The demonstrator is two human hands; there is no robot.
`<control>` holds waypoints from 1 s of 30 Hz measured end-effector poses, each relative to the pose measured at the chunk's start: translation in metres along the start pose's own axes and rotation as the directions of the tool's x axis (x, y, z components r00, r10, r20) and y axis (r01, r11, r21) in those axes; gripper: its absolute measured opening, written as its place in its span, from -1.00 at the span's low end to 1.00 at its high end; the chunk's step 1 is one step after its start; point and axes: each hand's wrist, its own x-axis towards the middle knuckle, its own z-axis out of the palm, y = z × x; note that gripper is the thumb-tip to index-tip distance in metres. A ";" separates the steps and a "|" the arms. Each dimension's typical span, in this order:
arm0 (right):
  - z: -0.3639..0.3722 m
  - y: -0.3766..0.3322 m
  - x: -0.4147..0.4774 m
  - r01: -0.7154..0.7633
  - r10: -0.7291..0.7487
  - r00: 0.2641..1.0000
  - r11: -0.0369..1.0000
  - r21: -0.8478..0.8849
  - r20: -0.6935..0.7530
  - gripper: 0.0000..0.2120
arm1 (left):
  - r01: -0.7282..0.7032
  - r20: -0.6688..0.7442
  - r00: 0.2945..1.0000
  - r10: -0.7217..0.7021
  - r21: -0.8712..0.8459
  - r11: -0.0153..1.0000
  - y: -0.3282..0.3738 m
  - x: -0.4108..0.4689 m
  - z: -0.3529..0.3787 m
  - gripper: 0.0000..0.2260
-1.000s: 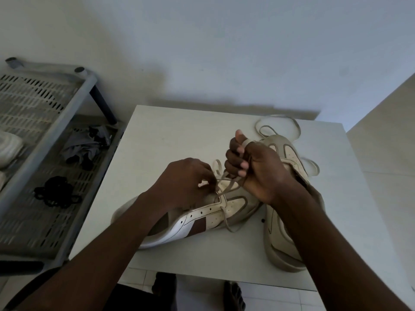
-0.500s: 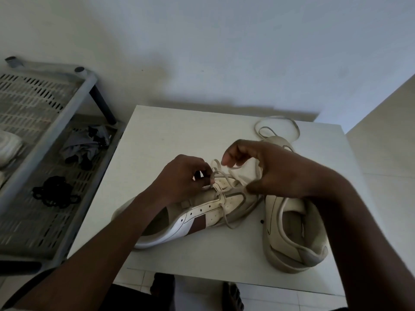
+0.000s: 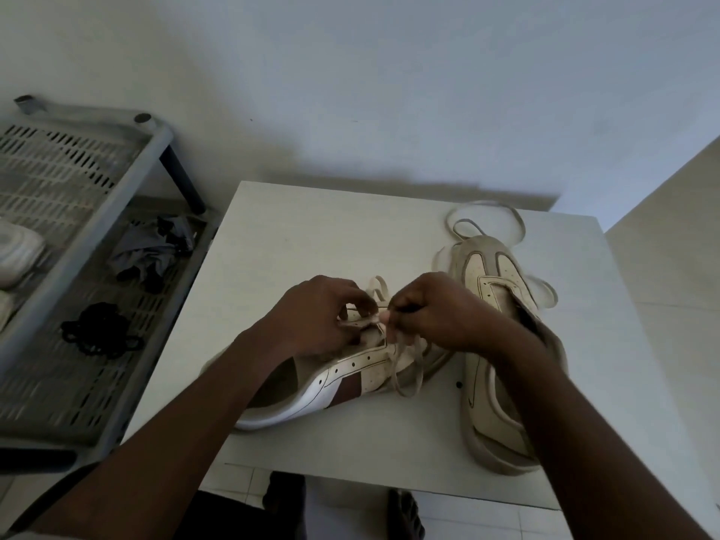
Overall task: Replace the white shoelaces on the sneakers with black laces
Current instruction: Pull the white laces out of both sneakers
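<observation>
Two grips, left hand (image 3: 315, 317) and right hand (image 3: 436, 313), pinch the white lace (image 3: 405, 368) over the sneaker (image 3: 339, 380) by the table's (image 3: 311, 228) front edge, so drawing it out eyelet by eyelet should prevent snags.

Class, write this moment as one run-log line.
step: unlacing | left hand: pinches white lace | right hand: pinches white lace | sneaker: on table | black laces: on rack, unused

Near sneaker (image 3: 350, 378) lies just beside far sneaker (image 3: 493, 274), white laces (image 3: 517, 224) loosened; black laces (image 3: 99, 333) bundled well apart.
</observation>
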 end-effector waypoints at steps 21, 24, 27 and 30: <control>0.026 -0.016 0.005 -0.212 0.193 0.977 0.924 -0.319 -0.090 -0.67 | 0.056 0.040 0.997 -0.061 0.118 0.991 0.000 0.002 0.002 -0.81; 0.041 -0.015 0.007 -0.303 0.246 0.951 0.866 -0.397 -0.188 -0.68 | 0.064 0.062 0.995 -0.074 0.143 0.988 -0.001 0.003 0.004 -0.80; 0.046 -0.015 0.009 -0.335 0.252 0.938 0.837 -0.433 -0.238 -0.81 | 0.058 0.075 0.995 -0.068 0.132 0.990 -0.001 0.004 0.004 -0.75; 0.042 -0.015 0.011 -0.267 0.195 0.961 0.836 -0.479 -0.196 -0.82 | 0.059 0.086 0.994 -0.071 0.130 0.990 -0.001 0.003 0.004 -0.70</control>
